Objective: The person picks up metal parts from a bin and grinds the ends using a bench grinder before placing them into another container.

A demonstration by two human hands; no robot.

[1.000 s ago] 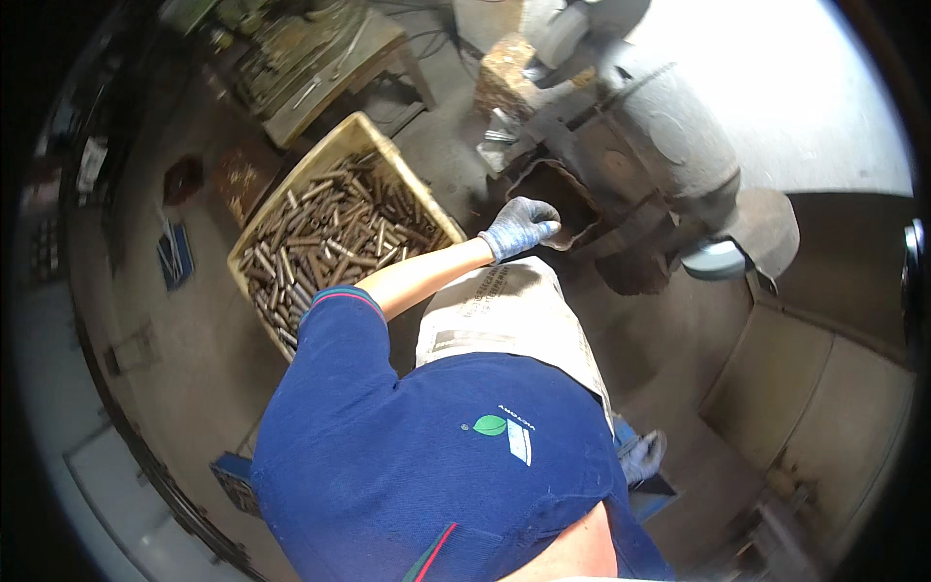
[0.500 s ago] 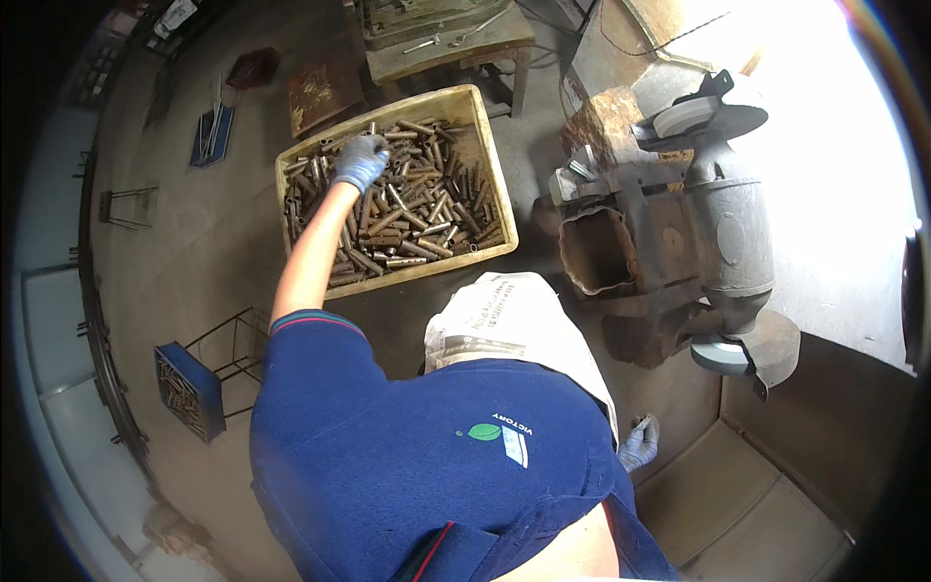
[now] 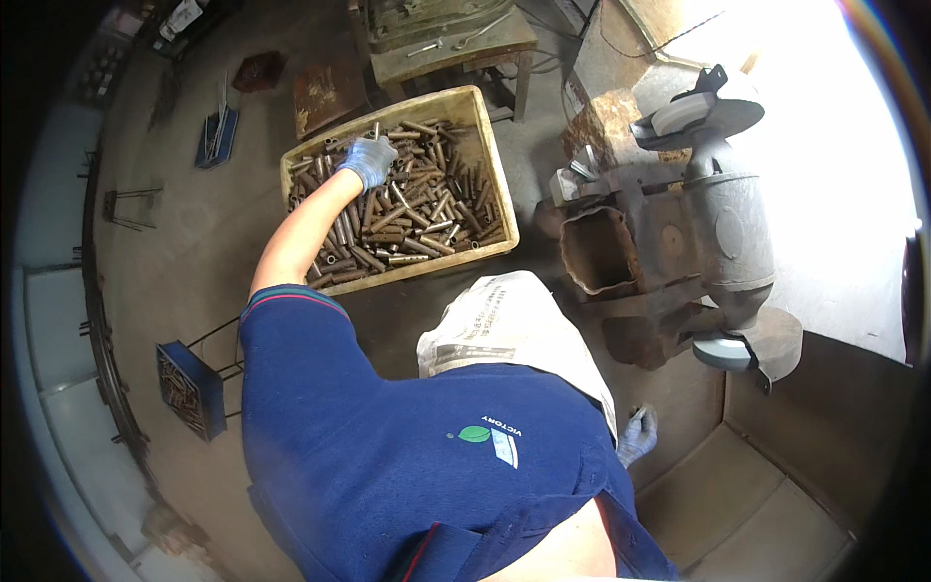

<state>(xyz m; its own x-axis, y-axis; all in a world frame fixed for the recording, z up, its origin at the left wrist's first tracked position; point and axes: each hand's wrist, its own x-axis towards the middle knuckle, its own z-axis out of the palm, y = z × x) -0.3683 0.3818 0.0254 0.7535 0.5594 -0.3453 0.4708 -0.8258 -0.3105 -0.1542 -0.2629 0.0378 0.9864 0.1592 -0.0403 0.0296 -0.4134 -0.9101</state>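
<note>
My left hand (image 3: 369, 163), in a blue-grey glove, is over the far left part of a pale yellow bin (image 3: 501, 189). Its fingers are closed, and a short metal tube (image 3: 376, 129) sticks up from them. Under and around it lie many brown and grey metal tubes (image 3: 412, 215), jumbled in the bin. Low by my right side is my right hand (image 3: 637, 438), gloved too, with curled fingers. What it holds, if anything, is too small and dark to make out. A white apron (image 3: 495, 320) covers my front.
To the right stands a bench grinder (image 3: 729, 233) with a lower grinding wheel (image 3: 722, 353). A rusty square opening (image 3: 599, 250) gapes beside it. Behind the bin is a workbench (image 3: 451, 60) with a wrench (image 3: 482, 32). A blue box of parts (image 3: 191, 390) stands at left.
My left hand has shifted slightly right over the tubes, its forearm swinging along. My right hand stays low at my side, slightly higher in the picture. The view has shifted a little.
</note>
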